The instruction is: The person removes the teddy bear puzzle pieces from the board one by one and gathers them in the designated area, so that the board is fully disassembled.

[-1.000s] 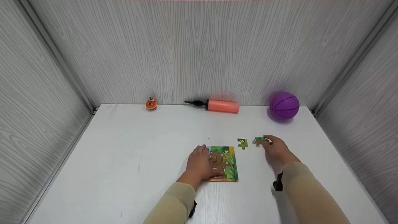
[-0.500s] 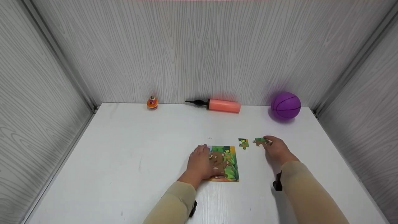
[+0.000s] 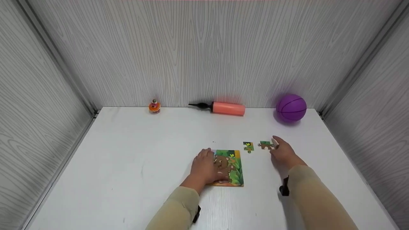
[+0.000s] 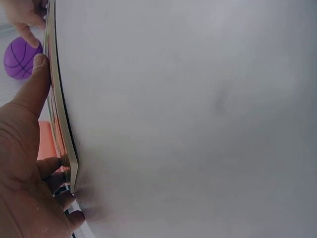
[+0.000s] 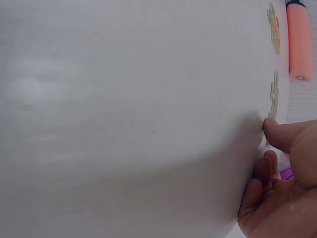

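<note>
In the head view, my left hand (image 3: 203,166) rests over the left side of a bear jigsaw puzzle (image 3: 237,172), hiding part of its picture. The left wrist view shows its thumb lying straight along the edge of the puzzle board (image 4: 60,109), fingertips at the corner. My right hand (image 3: 283,154) is at the right end of a brown and green puzzle piece (image 3: 265,145) lying on the table. Its index finger points out past the piece, and the thumb tip is right at the piece's edge. Another puzzle piece (image 3: 248,146), with a yellow shape, lies left of that one.
Along the back wall of the white table (image 3: 127,159) stand a small orange toy figure (image 3: 154,106), a coral hand pump (image 3: 228,108) with a black nozzle, and a purple ball (image 3: 291,108). Grey wood-grain walls enclose the back and both sides.
My right hand's fingers have drawn back from over the brown and green piece, baring more of it, and the index finger has straightened. The left hand has stayed on the puzzle.
</note>
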Motion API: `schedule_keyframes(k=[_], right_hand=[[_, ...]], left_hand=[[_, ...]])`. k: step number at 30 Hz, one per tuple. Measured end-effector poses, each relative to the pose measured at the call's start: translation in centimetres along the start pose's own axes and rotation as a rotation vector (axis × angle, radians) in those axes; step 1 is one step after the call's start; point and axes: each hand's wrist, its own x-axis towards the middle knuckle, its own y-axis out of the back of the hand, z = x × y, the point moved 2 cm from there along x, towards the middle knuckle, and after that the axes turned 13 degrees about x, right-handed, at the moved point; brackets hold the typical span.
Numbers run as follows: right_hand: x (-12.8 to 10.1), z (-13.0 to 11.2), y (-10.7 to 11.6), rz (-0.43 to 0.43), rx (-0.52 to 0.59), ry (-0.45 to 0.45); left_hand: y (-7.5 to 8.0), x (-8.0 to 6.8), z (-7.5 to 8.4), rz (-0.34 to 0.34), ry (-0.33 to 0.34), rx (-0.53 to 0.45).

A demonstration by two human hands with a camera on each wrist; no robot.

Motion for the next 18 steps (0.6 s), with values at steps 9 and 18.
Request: schedule_keyframes(k=[9, 18], right_hand=[[-0.4, -1.0, -0.8, 0.038, 0.06, -0.018], [-1.2, -6.3, -3.5, 0.079, 0.058, 0.184]], left_hand=[[0.7, -0.3, -1.1, 0.02, -0.013, -0.123], [1.3, -0.7, -2.7, -0.049, -0.018, -0.117]])
